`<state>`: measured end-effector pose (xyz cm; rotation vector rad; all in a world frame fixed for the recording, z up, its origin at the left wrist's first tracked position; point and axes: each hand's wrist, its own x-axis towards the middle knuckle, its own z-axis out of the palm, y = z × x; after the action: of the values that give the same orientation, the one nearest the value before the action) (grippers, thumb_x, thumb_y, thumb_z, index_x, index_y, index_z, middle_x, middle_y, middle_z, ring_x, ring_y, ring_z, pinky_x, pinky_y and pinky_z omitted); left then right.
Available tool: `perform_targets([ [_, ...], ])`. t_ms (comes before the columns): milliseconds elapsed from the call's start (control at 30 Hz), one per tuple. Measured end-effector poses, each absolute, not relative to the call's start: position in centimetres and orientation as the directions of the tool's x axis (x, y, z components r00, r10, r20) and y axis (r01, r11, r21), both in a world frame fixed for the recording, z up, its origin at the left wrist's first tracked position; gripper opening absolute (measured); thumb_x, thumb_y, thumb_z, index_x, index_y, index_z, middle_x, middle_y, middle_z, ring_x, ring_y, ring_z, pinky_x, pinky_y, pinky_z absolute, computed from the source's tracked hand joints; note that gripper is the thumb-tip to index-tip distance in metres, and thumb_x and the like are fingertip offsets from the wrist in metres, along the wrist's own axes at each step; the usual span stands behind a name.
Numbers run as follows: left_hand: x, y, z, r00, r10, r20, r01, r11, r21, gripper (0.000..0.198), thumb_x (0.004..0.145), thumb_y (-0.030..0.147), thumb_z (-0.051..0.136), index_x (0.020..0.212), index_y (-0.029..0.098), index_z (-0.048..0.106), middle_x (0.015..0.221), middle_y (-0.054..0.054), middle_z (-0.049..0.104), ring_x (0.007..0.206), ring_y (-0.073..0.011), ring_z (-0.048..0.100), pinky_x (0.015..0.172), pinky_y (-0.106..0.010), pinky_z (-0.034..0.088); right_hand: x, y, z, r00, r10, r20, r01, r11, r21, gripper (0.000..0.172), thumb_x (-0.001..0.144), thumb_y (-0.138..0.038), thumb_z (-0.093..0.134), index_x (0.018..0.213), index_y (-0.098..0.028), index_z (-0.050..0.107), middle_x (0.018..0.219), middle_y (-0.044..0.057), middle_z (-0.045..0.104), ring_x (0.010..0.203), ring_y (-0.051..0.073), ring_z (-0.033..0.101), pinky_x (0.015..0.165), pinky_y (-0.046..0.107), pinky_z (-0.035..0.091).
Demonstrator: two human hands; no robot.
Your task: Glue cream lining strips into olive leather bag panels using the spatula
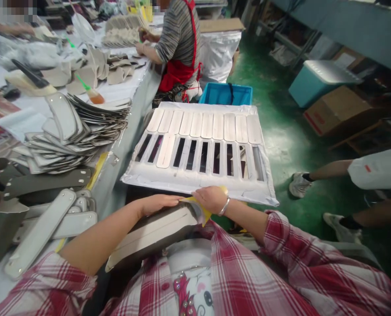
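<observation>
A long off-white piece (156, 232) with rounded ends and a line along its middle lies slanted across my lap. My left hand (157, 204) grips its far edge, thumb hidden. Around the piece's right end, my right hand (211, 199) pinches a yellow sheet (206, 215); its fingertips are partly hidden. Just beyond both hands is a white slotted board (178, 175). Pale strips (197, 125) fill its back row. In the front row, one strip (166, 151) lies over a slot, while several other slots show dark gaps.
On the table at left are a pile of grey-white curved pieces (63, 140), strips with metal studs (40, 237) and a glue brush (95, 95). A co-worker (178, 39) sits beyond the board, near a blue bin (226, 94). Another person's legs (330, 169) are at right.
</observation>
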<state>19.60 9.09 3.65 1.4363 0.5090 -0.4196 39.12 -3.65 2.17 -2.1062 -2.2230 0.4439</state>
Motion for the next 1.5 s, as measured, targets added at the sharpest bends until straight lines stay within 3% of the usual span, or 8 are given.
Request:
perform_targets([
  [133, 18.8, 9.0, 4.4, 0.803, 0.163, -0.573, 0.512, 0.304, 0.803, 0.064, 0.079, 0.053, 0.046, 0.131, 0.018, 0.039, 0.136, -0.011, 0.041, 0.123, -0.0231, 0.039, 0.100, -0.037, 0.030, 38.6, -1.6, 2.6, -0.292, 0.956, -0.038, 0.942, 0.281, -0.187, 0.047, 0.093, -0.041, 0.026, 0.074, -0.016, 0.062, 0.072, 0.007, 0.066, 0.063, 0.016, 0.058, 0.055, 0.026, 0.031],
  [300, 20.2, 8.6, 5.8, 0.823, 0.117, -0.556, 0.568, -0.136, 0.812, 0.053, 0.081, 0.054, 0.043, 0.118, 0.018, 0.055, 0.118, -0.004, 0.058, 0.111, -0.0233, 0.049, 0.098, -0.035, 0.032, 38.7, 0.2, 3.0, -0.485, 0.873, 0.055, 0.866, 0.488, -0.108, 0.045, 0.092, -0.039, 0.030, 0.072, -0.014, 0.062, 0.070, 0.008, 0.066, 0.063, 0.017, 0.057, 0.055, 0.029, 0.030],
  [433, 22.1, 8.0, 5.2, 0.847, 0.101, -0.521, 0.529, -0.248, 0.812, 0.052, 0.079, 0.054, 0.047, 0.109, 0.013, 0.059, 0.105, -0.005, 0.064, 0.100, -0.0235, 0.055, 0.091, -0.033, 0.039, 38.3, 0.4, 3.2, -0.530, 0.847, 0.046, 0.841, 0.531, -0.098, 0.040, 0.090, -0.037, 0.033, 0.073, -0.016, 0.063, 0.068, 0.007, 0.065, 0.061, 0.017, 0.057, 0.054, 0.030, 0.029],
  [567, 23.5, 7.3, 2.8, 0.825, 0.018, -0.565, 0.551, -0.250, 0.796, 0.047, 0.066, 0.048, 0.066, 0.101, 0.016, 0.063, 0.100, -0.004, 0.066, 0.095, -0.0227, 0.058, 0.085, -0.032, 0.044, 38.3, 0.2, 3.2, -0.524, 0.851, 0.035, 0.846, 0.525, -0.099, 0.046, 0.093, -0.039, 0.028, 0.074, -0.016, 0.064, 0.070, 0.007, 0.065, 0.062, 0.017, 0.057, 0.055, 0.030, 0.029],
  [1067, 25.1, 6.1, 1.6, 0.771, 0.011, -0.637, 0.592, -0.382, 0.710, 0.053, 0.067, 0.065, 0.054, 0.099, 0.025, 0.066, 0.096, -0.001, 0.067, 0.087, -0.0214, 0.060, 0.078, -0.029, 0.043, 39.3, -1.9, 2.2, -0.435, 0.897, -0.078, 0.867, 0.394, -0.305, 0.046, 0.094, -0.036, 0.027, 0.077, -0.014, 0.063, 0.072, 0.010, 0.064, 0.061, 0.015, 0.054, 0.055, 0.031, 0.027],
  [1267, 25.2, 5.2, 2.9, 0.782, 0.166, -0.601, 0.601, -0.454, 0.658, 0.073, 0.050, 0.061, 0.070, 0.111, 0.024, 0.057, 0.102, -0.004, 0.065, 0.091, -0.0270, 0.059, 0.076, -0.032, 0.044, 39.3, -3.7, 2.8, -0.310, 0.942, -0.127, 0.925, 0.268, -0.270, 0.043, 0.092, -0.037, 0.029, 0.079, -0.015, 0.064, 0.071, 0.010, 0.065, 0.059, 0.018, 0.057, 0.051, 0.030, 0.029],
  [1367, 23.3, 5.8, 4.1, 0.806, 0.167, -0.568, 0.582, -0.403, 0.707, 0.086, 0.058, 0.058, 0.067, 0.131, 0.022, 0.038, 0.121, -0.007, 0.056, 0.105, -0.0271, 0.053, 0.088, -0.034, 0.040, 40.4, -4.2, 3.3, -0.315, 0.942, -0.114, 0.932, 0.284, -0.226, 0.045, 0.093, -0.039, 0.027, 0.079, -0.017, 0.064, 0.070, 0.008, 0.065, 0.060, 0.019, 0.058, 0.051, 0.029, 0.032],
  [1500, 20.3, 6.7, 5.0, 0.813, 0.189, -0.550, 0.580, -0.338, 0.741, 0.061, 0.080, 0.053, 0.045, 0.132, 0.021, 0.039, 0.133, -0.004, 0.045, 0.120, -0.0229, 0.043, 0.102, -0.033, 0.029, 42.0, -4.9, 4.2, -0.228, 0.970, -0.085, 0.967, 0.215, -0.136, 0.049, 0.094, -0.036, 0.023, 0.077, -0.016, 0.064, 0.072, 0.008, 0.066, 0.066, 0.020, 0.060, 0.056, 0.029, 0.036],
])
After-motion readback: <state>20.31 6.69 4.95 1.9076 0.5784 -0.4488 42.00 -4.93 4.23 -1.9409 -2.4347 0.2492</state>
